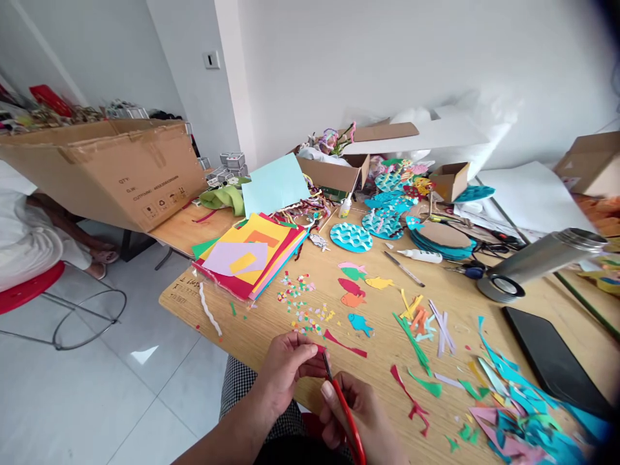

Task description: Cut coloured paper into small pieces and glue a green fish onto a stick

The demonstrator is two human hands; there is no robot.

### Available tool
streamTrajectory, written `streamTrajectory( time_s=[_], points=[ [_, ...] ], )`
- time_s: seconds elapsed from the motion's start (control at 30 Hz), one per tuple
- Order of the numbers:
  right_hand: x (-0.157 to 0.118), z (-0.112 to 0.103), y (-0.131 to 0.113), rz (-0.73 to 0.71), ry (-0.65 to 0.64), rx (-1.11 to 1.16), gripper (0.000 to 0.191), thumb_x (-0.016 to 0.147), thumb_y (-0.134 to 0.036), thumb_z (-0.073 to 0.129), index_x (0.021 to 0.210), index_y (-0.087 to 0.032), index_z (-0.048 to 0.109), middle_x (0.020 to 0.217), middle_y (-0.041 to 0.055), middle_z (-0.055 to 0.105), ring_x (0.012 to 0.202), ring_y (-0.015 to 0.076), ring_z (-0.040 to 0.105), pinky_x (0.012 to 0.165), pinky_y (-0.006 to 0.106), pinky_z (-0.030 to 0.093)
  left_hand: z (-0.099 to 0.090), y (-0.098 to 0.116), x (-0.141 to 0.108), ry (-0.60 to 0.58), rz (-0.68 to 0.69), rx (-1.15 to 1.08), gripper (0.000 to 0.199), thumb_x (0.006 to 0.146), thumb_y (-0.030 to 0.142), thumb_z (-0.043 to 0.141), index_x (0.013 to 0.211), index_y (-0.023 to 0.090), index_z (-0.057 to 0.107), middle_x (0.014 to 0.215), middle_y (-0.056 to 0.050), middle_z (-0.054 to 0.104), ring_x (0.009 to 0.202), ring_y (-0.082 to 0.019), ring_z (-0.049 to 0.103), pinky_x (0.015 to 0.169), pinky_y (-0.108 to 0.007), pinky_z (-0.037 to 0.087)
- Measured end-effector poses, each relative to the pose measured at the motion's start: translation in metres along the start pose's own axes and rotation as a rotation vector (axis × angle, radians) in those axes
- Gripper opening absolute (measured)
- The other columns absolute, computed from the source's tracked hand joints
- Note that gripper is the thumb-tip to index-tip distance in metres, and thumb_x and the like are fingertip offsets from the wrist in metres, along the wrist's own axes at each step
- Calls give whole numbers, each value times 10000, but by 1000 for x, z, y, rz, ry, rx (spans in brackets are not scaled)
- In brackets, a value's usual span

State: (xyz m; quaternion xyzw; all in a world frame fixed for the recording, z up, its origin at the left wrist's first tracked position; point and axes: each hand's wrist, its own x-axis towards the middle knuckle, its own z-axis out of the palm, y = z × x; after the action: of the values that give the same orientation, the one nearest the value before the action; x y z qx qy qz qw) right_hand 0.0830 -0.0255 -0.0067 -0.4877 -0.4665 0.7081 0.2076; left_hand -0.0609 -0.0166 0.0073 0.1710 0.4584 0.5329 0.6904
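Observation:
My left hand pinches a small red paper piece between thumb and fingers, above the table's front edge. Close on its right, my right hand holds red-handled scissors, their blades pointing up beside the red piece. Just beyond the hands lie a red paper strip and a scatter of tiny coloured paper bits. Paper fish shapes lie farther back, among them a blue fish, a yellow fish and an orange fish.
Coloured sheets are stacked at the left. Paper strips, a black phone, a steel flask and cut scraps lie at the right. Wavy blue discs and a glue bottle are farther back. A person's legs show at left.

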Motion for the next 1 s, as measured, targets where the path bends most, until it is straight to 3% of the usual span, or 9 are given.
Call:
streamTrajectory(
  time_s=[0.2, 1.0],
  points=[
    [0, 0, -4, 17, -2, -19, 559, 665, -740, 551, 672, -194, 430, 463, -40, 557, 321, 65, 465, 344, 170, 311, 0, -4, 2, -9, 20, 11, 208, 640, 292, 739, 708, 141, 614, 719, -59, 706, 642, -176, 645, 681, -312, 514],
    [3, -4, 6, 15, 30, 20, 551, 658, -729, 569, 664, -197, 427, 447, -38, 570, 300, 84, 487, 313, 172, 289, 8, -5, 3, 12, 40, 56, 242, 624, 334, 751, 686, 145, 614, 685, -49, 695, 648, -183, 645, 685, -315, 514]
  ],
)
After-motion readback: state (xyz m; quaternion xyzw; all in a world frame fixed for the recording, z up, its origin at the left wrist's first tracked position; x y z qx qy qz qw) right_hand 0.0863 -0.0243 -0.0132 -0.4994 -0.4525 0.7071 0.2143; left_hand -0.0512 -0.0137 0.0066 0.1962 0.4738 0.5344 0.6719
